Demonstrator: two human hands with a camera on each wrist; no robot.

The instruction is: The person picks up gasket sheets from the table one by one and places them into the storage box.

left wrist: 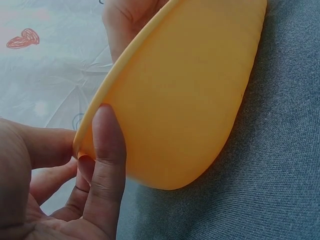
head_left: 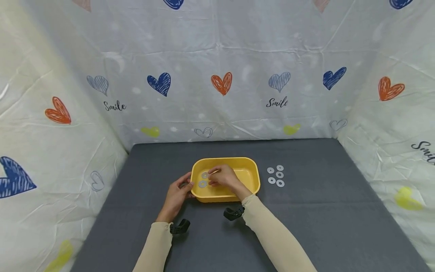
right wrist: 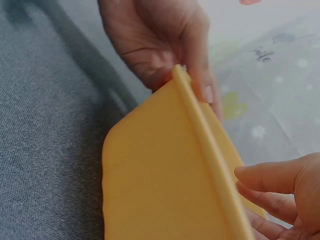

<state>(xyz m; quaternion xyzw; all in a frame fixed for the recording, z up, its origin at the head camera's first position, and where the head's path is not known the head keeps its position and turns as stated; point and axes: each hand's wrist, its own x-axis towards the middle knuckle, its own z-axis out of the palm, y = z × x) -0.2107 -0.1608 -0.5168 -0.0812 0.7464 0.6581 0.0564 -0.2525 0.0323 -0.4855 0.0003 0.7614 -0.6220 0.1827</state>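
A yellow rectangular tray (head_left: 254, 177) stands on the dark table with two flat grey washers, an upper washer (head_left: 204, 175) and a lower washer (head_left: 202, 184), at its left end. My left hand (head_left: 178, 194) grips the tray's left end, its thumb (left wrist: 109, 140) against the outer wall and a finger at the rim. My right hand (head_left: 222, 176) reaches over the tray's near side, fingertips right beside the upper washer. In the right wrist view its thumb and fingers (right wrist: 270, 177) are bent close together behind the tray wall; I cannot tell whether they hold a washer.
Right of the tray, several loose washers (head_left: 279, 175) lie in two loose columns on the dark cloth (head_left: 323, 226). A white sheet (head_left: 190, 49) printed with hearts hangs behind the table and along both sides. Each wrist wears a black band (head_left: 233, 213).
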